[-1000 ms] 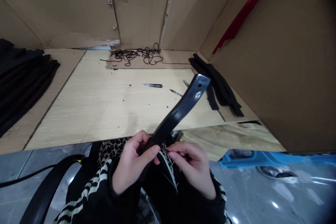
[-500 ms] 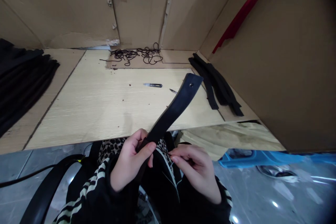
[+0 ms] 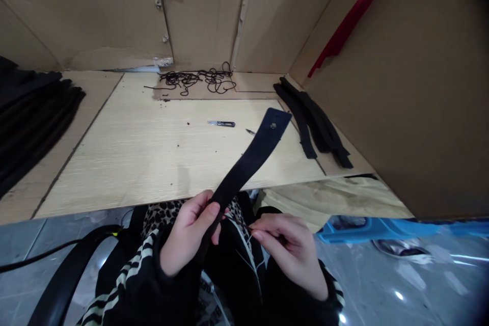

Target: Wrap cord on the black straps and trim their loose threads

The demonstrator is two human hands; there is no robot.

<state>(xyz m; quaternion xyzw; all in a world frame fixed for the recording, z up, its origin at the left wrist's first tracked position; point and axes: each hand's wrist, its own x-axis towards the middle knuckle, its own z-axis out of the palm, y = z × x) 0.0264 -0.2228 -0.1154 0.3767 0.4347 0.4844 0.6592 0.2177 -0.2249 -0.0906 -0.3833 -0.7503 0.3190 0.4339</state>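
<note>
**Steadying the black strap by its near end**

Pinched between thumb and forefinger of the left hand, at its near end: a black strap. Slanting up and away over the near edge of the desk, with the far end and its small metal stud in the air above the board, touching nothing. Just beside, below that same near edge: the right hand, fingertips pressed together. Impossible to tell whether on a fine thread or on nothing.

Probably best to grip low and firm, thumb flat across the width, to stop the long free end from drooping or twisting. Turn from the wrist rather than the fingers when looking over both faces. Bring the right fingertips close to the pinch, likely the steadiest spot. Avoid swinging the stud end wide, for fear of sweeping the small metal clipper near the middle of the desk. Steer clear of the tangle of dark cord at the far edge, the loose black strips at the far right corner, and the stack of black straps along the left edge.
</note>
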